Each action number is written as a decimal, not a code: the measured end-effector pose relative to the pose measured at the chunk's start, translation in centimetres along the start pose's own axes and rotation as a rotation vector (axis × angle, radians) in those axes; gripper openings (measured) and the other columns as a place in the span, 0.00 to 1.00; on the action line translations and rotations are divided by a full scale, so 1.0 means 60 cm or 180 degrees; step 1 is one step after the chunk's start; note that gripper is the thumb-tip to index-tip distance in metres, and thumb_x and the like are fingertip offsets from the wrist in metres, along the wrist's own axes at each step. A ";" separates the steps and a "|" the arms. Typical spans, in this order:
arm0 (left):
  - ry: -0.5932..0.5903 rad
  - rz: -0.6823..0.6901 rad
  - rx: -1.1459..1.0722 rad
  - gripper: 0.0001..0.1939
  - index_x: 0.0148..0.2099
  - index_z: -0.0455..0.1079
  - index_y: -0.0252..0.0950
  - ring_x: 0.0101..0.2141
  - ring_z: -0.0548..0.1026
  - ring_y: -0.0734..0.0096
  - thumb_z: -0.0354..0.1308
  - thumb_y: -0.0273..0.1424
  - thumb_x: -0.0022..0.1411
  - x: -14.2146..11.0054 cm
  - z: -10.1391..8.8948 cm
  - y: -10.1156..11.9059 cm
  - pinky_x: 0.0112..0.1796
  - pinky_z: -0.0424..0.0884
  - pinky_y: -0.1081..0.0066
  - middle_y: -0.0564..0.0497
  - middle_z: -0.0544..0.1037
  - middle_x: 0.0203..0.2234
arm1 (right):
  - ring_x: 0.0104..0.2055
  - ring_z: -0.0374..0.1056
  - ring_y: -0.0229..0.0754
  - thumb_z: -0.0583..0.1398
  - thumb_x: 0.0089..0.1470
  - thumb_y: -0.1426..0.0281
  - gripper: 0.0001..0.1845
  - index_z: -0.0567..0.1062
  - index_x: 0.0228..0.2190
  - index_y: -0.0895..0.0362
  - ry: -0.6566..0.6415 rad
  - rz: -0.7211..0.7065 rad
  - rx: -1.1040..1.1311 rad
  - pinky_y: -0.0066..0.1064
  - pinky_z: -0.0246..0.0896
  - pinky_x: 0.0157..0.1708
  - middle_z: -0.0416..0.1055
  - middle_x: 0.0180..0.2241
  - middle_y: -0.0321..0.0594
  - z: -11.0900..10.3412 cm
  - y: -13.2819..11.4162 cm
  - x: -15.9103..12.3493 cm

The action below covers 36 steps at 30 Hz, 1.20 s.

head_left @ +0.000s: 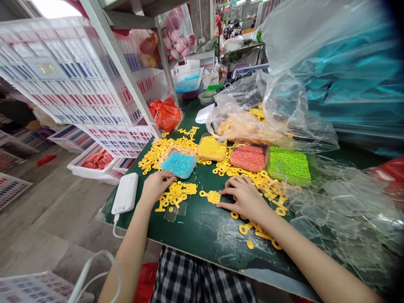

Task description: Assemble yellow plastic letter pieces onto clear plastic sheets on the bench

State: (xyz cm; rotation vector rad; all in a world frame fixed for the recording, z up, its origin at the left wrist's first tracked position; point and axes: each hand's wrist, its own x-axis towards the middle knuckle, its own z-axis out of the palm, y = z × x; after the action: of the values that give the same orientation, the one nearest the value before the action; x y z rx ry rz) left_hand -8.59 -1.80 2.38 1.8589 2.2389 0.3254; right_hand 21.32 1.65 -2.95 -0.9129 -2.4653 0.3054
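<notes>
My right hand rests on the green tabletop, thumb and fingertips at the right edge of a flat yellow plastic piece with a ring at one end, steadying it. My left hand has thumb and forefinger pinched together beside the tray of blue beads; whatever is between them is too small to make out. A small heap of yellow pieces lies just right of that hand. Further trays hold yellow beads, red beads and green beads.
A white power bank with a cable lies at the table's left edge. Clear plastic sheets pile up at the right, below teal bagged material. White crates are stacked at left, beside a metal shelf post and a red bag.
</notes>
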 end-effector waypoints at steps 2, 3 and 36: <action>-0.0027 -0.0014 -0.0020 0.11 0.37 0.80 0.43 0.42 0.77 0.61 0.56 0.38 0.62 0.004 0.006 0.003 0.35 0.67 0.70 0.54 0.81 0.43 | 0.39 0.65 0.47 0.67 0.49 0.55 0.14 0.81 0.34 0.51 -0.0015 -0.0004 -0.0006 0.41 0.57 0.43 0.71 0.33 0.40 0.000 0.000 0.001; -0.0027 -0.0028 -0.0039 0.11 0.37 0.80 0.44 0.42 0.77 0.61 0.57 0.39 0.62 0.005 0.009 0.004 0.35 0.67 0.70 0.55 0.81 0.42 | 0.39 0.65 0.46 0.66 0.50 0.55 0.14 0.81 0.33 0.51 -0.0018 -0.0002 -0.0004 0.41 0.57 0.44 0.71 0.33 0.40 0.000 0.000 0.001; -0.0190 0.0415 -0.0270 0.11 0.38 0.80 0.42 0.43 0.78 0.63 0.57 0.38 0.60 0.015 -0.003 -0.004 0.44 0.69 0.68 0.51 0.82 0.40 | 0.38 0.65 0.46 0.65 0.51 0.54 0.15 0.81 0.35 0.52 -0.0051 -0.0027 -0.0012 0.40 0.55 0.43 0.71 0.33 0.40 -0.006 -0.001 0.000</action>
State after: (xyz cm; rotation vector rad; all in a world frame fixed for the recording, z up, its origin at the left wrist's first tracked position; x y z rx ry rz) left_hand -9.04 -0.94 2.44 1.9478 2.0377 0.3751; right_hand 21.45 1.63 -2.63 -0.9046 -2.4844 0.3063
